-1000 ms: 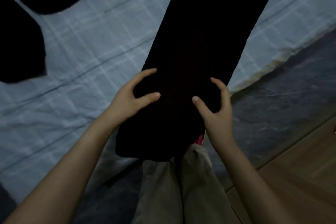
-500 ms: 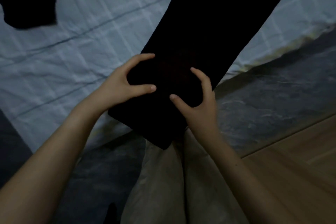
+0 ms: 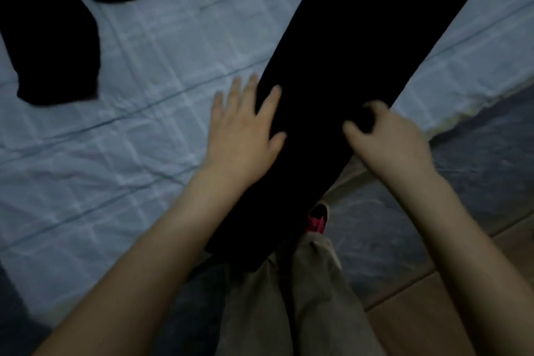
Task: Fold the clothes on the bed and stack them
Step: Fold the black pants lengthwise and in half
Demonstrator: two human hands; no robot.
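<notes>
A long black garment (image 3: 361,46) lies stretched across the pale checked bed sheet (image 3: 121,130), running from the top right down to the bed's near edge, where its end hangs over. My left hand (image 3: 242,130) rests flat with fingers spread on the garment's left edge, partly on the sheet. My right hand (image 3: 387,136) is curled on the garment's right edge, fingers pinching the black fabric. A second black garment (image 3: 49,37) lies crumpled at the top left of the bed.
The dark grey mattress side (image 3: 476,159) runs below the sheet's edge at right. Wooden floor (image 3: 433,321) shows at bottom right. My beige trousers (image 3: 297,306) and a pink slipper (image 3: 316,220) are below the garment's end.
My left hand has let go of the fabric and flattened out at the garment's left edge. My right hand shifted to the right edge. The view tilted, showing more of the other black garment.
</notes>
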